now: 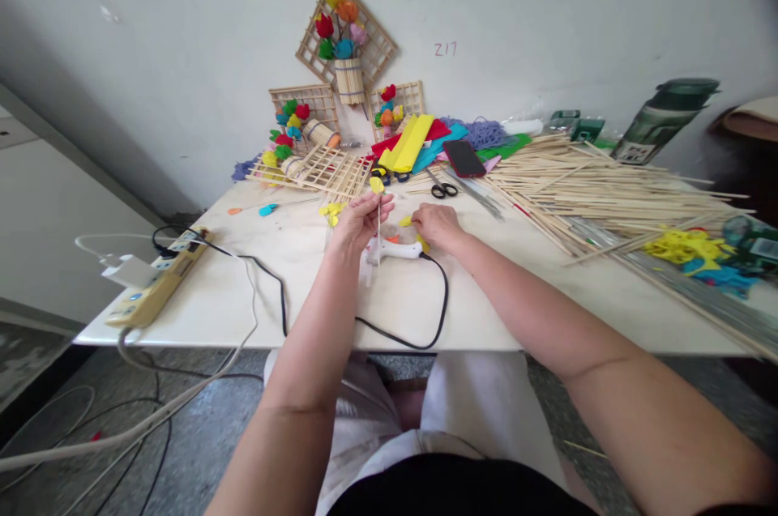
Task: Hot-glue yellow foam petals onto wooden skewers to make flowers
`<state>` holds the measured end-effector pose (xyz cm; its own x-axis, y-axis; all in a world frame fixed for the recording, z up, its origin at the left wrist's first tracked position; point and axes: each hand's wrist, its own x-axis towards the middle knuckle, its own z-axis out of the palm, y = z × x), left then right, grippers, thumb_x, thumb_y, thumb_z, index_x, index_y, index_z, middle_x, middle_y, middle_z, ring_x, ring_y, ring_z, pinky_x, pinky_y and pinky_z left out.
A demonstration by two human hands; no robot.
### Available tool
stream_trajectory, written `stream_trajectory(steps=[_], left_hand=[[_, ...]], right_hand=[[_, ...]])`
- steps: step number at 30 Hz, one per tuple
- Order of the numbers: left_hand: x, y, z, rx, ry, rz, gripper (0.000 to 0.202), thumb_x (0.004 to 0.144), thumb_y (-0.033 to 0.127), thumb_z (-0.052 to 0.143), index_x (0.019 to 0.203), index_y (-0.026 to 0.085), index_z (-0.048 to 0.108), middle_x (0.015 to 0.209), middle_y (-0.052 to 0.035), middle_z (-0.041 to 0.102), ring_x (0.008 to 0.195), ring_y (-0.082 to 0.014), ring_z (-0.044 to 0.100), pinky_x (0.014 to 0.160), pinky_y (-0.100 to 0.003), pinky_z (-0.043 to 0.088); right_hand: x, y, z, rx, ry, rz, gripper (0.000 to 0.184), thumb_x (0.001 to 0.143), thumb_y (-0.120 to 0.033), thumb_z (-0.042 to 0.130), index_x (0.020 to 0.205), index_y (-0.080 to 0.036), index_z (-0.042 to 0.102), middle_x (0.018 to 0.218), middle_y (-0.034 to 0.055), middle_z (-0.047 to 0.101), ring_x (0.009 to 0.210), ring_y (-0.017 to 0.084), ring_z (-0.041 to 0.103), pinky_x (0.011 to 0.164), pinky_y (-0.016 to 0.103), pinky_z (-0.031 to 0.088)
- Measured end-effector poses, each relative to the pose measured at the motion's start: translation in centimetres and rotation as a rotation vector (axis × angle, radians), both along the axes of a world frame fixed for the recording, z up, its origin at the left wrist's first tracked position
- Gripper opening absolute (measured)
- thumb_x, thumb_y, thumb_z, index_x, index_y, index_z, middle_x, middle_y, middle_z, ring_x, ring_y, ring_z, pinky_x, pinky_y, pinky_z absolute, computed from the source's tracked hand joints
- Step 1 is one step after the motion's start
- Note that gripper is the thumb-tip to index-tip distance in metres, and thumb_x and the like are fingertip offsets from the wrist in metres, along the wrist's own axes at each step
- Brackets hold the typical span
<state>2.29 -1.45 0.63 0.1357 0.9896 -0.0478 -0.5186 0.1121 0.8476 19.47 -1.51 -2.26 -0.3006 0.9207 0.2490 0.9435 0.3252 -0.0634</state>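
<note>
My left hand (363, 218) is closed around a thin stem (379, 228), held upright with a yellow petal-shaped piece (377, 185) at its top. To its right, my right hand (438, 226) is closed low over the table, its fingertips on a small yellow piece (406, 221). Between and just below the hands lies a white glue gun (398, 249) with a black cord. One more yellow piece (424, 243) shows by the end of its handle. Yellow cut pieces (331, 212) lie left of my left hand.
Wooden lattice panels with colourful flowers (344, 22) lean at the wall. Behind my hands lie black-handled scissors (444, 190), a phone (464, 159) and folded yellow material (408, 145). Wooden sticks (608, 184) spread at right. A power strip (159, 281) sits at left, its cables trailing.
</note>
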Motion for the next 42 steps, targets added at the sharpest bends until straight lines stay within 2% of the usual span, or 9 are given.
stream_trajectory(steps=[3,6,10,14,20,26,30,36,42], left_hand=[[0.0,0.0,0.0,0.004,-0.006,-0.001,0.008,0.080,0.006,0.056,0.080,0.011,0.062,0.078,-0.0064,0.071,0.062,-0.0105,0.067,0.055,-0.017,0.052],[-0.1,-0.1,0.0,0.010,-0.004,-0.016,0.008,0.079,0.006,0.056,0.078,0.010,0.062,0.076,-0.0067,0.071,0.060,-0.0107,0.066,0.054,-0.016,0.052],[-0.1,-0.2,-0.1,0.033,0.013,-0.061,0.006,0.078,0.006,0.058,0.076,0.010,0.062,0.075,-0.0068,0.071,0.060,-0.0113,0.067,0.053,-0.017,0.052],[-0.1,-0.2,-0.2,0.056,0.033,-0.096,0.003,0.077,0.007,0.060,0.076,0.011,0.061,0.075,-0.0069,0.071,0.062,-0.0115,0.067,0.053,-0.016,0.051],[0.1,-0.4,-0.3,0.076,0.062,-0.118,0.002,0.076,0.009,0.062,0.077,0.010,0.061,0.077,-0.0078,0.071,0.063,-0.0116,0.067,0.055,-0.017,0.051],[0.2,-0.5,-0.4,0.105,0.061,-0.160,0.002,0.076,0.009,0.062,0.075,0.010,0.060,0.076,-0.0085,0.071,0.064,-0.0128,0.068,0.055,-0.017,0.051],[0.3,-0.6,-0.3,0.087,0.082,-0.153,0.005,0.075,0.010,0.064,0.075,0.010,0.060,0.076,-0.0082,0.071,0.064,-0.0129,0.068,0.056,-0.018,0.051],[0.6,-0.7,-0.3,0.086,0.115,-0.167,0.002,0.077,0.010,0.062,0.078,0.009,0.062,0.075,-0.0087,0.071,0.062,-0.0122,0.067,0.056,-0.018,0.051],[0.8,-0.9,-0.4,0.110,0.108,-0.240,0.004,0.076,0.008,0.062,0.079,0.008,0.064,0.077,-0.0093,0.071,0.062,-0.0129,0.068,0.054,-0.018,0.051]], right_hand=[[0.1,0.2,0.0,0.017,0.112,-0.034,0.032,0.085,-0.026,0.043,0.094,-0.021,0.073,0.100,0.0076,0.070,0.089,0.020,0.063,0.071,0.028,0.043],[0.4,0.7,-0.1,0.038,0.355,-0.112,0.026,0.082,-0.030,0.050,0.093,-0.022,0.072,0.094,0.0056,0.072,0.088,0.020,0.065,0.073,0.029,0.045],[0.7,1.1,-0.1,-0.093,0.877,-0.083,0.021,0.079,-0.029,0.057,0.089,-0.016,0.069,0.072,0.0042,0.071,0.059,0.014,0.062,0.058,0.025,0.047],[0.7,0.2,0.9,-0.204,1.245,0.026,0.022,0.075,-0.031,0.062,0.088,-0.013,0.065,0.078,0.0060,0.071,0.051,0.010,0.060,0.042,0.018,0.039],[0.6,-0.6,1.8,-0.191,1.378,0.132,0.021,0.073,-0.033,0.060,0.077,-0.013,0.064,0.072,0.0051,0.069,0.067,0.016,0.068,0.042,0.016,0.037],[0.6,0.0,1.4,-0.201,1.483,0.118,0.029,0.068,-0.025,0.063,0.095,-0.014,0.062,0.074,0.0026,0.069,0.066,0.013,0.066,0.050,0.019,0.044],[0.7,-0.4,1.9,-0.205,1.485,0.086,0.017,0.066,-0.026,0.065,0.079,-0.015,0.063,0.073,0.0022,0.069,0.066,0.012,0.064,0.051,0.019,0.044],[0.8,-0.5,2.9,-0.207,1.549,0.067,0.019,0.061,-0.029,0.070,0.073,-0.016,0.062,0.065,-0.0013,0.063,0.054,0.008,0.054,0.044,0.018,0.038],[0.6,-1.0,3.8,-0.226,1.639,0.112,0.021,0.058,-0.027,0.074,0.068,-0.015,0.059,0.056,-0.0036,0.057,0.047,0.006,0.048,0.043,0.019,0.038]])
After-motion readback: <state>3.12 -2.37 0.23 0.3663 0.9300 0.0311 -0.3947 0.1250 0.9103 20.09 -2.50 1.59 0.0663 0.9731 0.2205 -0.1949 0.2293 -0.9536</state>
